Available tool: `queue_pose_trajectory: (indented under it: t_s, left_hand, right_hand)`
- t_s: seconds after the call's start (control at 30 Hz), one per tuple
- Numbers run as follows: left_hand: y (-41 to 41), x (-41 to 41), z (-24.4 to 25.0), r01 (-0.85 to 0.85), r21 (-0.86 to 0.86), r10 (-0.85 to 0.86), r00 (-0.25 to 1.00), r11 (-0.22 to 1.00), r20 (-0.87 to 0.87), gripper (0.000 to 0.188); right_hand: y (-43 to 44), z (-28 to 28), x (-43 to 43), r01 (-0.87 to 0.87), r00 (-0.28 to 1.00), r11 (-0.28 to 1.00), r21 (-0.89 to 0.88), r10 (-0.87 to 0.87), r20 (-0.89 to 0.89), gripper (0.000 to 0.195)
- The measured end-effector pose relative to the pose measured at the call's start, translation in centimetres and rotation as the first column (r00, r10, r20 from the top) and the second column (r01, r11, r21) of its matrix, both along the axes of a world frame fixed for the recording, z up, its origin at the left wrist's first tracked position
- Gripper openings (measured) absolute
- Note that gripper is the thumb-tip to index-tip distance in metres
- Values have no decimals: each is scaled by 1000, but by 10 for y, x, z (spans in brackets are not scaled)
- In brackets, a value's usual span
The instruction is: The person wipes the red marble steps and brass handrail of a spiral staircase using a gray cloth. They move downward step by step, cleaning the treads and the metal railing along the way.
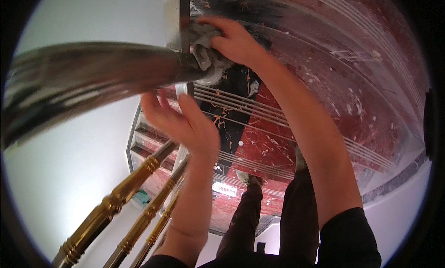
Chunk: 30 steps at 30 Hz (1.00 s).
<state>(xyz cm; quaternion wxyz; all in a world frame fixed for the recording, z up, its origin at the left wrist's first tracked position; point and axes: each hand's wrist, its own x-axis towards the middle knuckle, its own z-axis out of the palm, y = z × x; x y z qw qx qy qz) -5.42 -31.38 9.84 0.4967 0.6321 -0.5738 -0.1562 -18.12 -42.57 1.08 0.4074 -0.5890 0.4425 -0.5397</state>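
A thick, glossy dark handrail (pixel 104 68) comes in from the left and ends near the top middle, partly blurred. My right hand (pixel 236 42) grips a crumpled grey cloth (pixel 205 56) at that rail end, against a narrow dark upright edge (pixel 185 21). Just beneath the rail is my left hand (pixel 184 125), palm turned up and fingers spread, with no object in it. Its fingertips come close to the rail's underside; whether they touch is unclear.
Gold-and-steel balusters (pixel 114 202) slant up at lower left. Red and black marble stairs (pixel 267 142) with pale grooved lines and white spots lie below, where my shoes (pixel 248 177) stand. Another flight of steps (pixel 149 139) and a green-and-white container (pixel 140 198) appear beyond the balusters.
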Motion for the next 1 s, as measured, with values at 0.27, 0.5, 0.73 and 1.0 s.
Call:
queue_pose_trajectory:
  t_s: [0.27, 0.5, 0.73, 1.0]
  left_hand:
    - [39, 15, -92, 49, 397, -161, 953, 917, 255, 47]
    - [1, 6, -127, -182, 312, 12, 879, 932, 476, 57]
    - [18, 13, -125, -118, 349, -15, 935, 930, 355, 77]
    - [-10, -15, -124, -288, 327, 137, 899, 900, 416, 56]
  right_hand:
    - [-41, -29, 20, -404, 878, 816, 414, 473, -76, 37]
    - [49, -46, -2, -44, 965, 997, 56, 57, -257, 48]
    - [109, -21, -24, -183, 909, 970, 158, 228, -349, 49]
    - [-19, -20, 13, -359, 816, 929, -94, 263, -515, 52]
